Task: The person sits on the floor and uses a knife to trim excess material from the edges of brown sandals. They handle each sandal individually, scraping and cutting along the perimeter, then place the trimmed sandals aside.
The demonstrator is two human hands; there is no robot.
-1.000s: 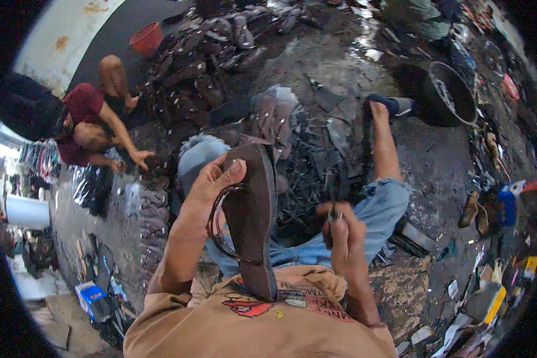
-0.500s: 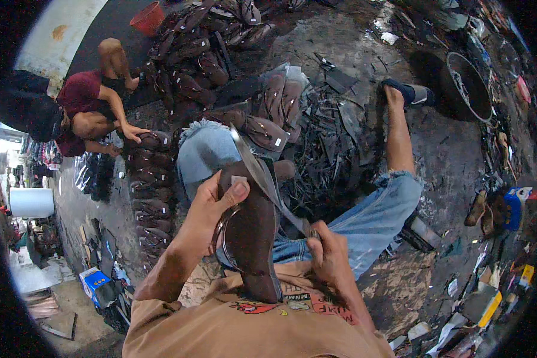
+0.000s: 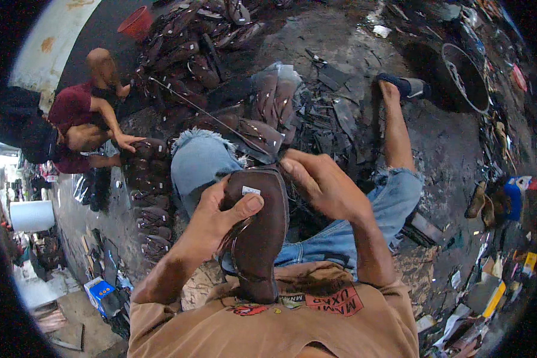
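Note:
My left hand (image 3: 221,215) grips a dark brown sandal (image 3: 259,232), its thumb pressed on the footbed beside a small white sticker. The sandal's heel end rests against my shirt, and a strap shows at its left side. In my right hand (image 3: 328,185), at the sandal's far right corner, is a long knife (image 3: 212,118). Its blade shows nearly edge-on as a thin line slanting to the far left, above my denim-covered knee (image 3: 200,164). My right fingers hide the knife's handle. Whether the blade touches the sandal, I cannot tell.
Black offcuts (image 3: 325,125) lie heaped between my legs. Bagged sandals (image 3: 275,95) and a large sandal pile (image 3: 191,65) lie beyond. At left, another person (image 3: 77,113) reaches to a row of sandals (image 3: 152,197). A round tub (image 3: 465,77) stands far right.
My right hand has moved away from my body to the sandal's far end. The knife blade has swung from lying along the sandal's right edge to pointing far left.

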